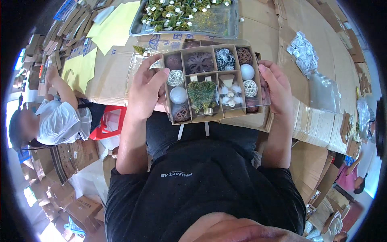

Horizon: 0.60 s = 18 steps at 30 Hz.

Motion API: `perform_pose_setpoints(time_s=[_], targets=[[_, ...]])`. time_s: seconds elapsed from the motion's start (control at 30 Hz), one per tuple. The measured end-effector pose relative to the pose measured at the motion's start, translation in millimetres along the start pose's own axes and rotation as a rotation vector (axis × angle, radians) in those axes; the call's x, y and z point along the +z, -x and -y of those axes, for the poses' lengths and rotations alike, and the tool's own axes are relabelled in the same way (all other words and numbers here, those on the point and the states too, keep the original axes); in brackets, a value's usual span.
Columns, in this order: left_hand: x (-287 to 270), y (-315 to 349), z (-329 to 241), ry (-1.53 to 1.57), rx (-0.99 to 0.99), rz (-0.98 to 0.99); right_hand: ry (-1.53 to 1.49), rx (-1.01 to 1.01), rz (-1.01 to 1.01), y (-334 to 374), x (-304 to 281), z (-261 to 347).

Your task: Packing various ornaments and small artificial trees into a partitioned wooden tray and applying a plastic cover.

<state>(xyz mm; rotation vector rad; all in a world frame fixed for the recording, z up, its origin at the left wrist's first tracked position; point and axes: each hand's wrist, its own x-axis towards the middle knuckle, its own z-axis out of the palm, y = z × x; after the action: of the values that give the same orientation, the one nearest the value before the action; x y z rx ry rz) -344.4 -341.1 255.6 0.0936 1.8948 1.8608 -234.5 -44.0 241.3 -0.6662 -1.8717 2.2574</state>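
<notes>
Between my two hands is a cardboard divided box [238, 113] of ornaments, held above the table edge and tilted slightly. My left hand [144, 86] grips its left side, thumb on the rim; my right hand [278, 86] grips the right side. Clear plastic shows at the box's lower right corner. In the middle compartments sit a green mossy tree ornament [202, 94], a fluffy white figure [231, 94], a dark snowflake [199, 61] and a frosted pine cone [225, 59]. The side compartments hold white balls [177, 95], white woven balls [175, 78] and brown balls [244, 55].
A metal tray [183, 33] of several green mossy ornaments stands at the far side of the cardboard-covered table [258, 38]. Crumpled silvery wrap [304, 50] and a clear plastic bag [323, 92] lie at right, yellow paper [115, 28] at left. A person [60, 121] sits at left by a red stool [111, 123].
</notes>
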Motion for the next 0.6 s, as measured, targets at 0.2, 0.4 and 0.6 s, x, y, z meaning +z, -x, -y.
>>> perform_pose_setpoints(time_s=[0.2,0.4,0.6], targets=[[4.2,6.2,21.2,-0.006,0.072,-0.061,0.044,-0.002,-0.019,2.4,3.5,1.8],[16.9,63.7,1.1,-0.176,0.084,0.015,0.006,-0.081,-0.056,3.5,10.5,2.1],[16.6,71.1,6.3,-0.005,-0.058,-0.017,-0.184,0.015,0.108,17.0,-8.1,1.5]])
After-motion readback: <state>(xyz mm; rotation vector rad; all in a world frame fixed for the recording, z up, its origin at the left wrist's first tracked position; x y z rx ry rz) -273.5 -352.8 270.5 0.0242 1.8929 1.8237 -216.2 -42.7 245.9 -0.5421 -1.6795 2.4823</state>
